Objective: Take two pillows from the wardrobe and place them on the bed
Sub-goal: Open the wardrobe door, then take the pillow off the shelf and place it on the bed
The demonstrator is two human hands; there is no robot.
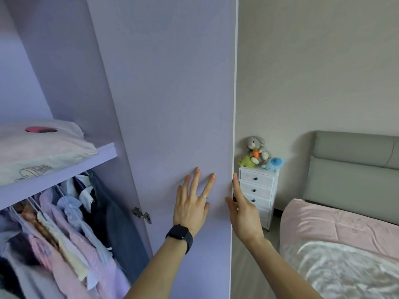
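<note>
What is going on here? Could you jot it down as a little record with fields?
Place: bedroom, open wardrobe door
Left hand: flat on the door's inner face, empty
Right hand: at the door's outer edge, empty
Pillow: still on the wardrobe shelf
Below shelf: hanging clothes
Bed: pink cover, no pillow in the visible part
Beside bed: white drawer chest with soft toys

Beige walls (313, 61), white drawer chest (257, 190) with plush toys (259, 153), soft daylight.
</note>
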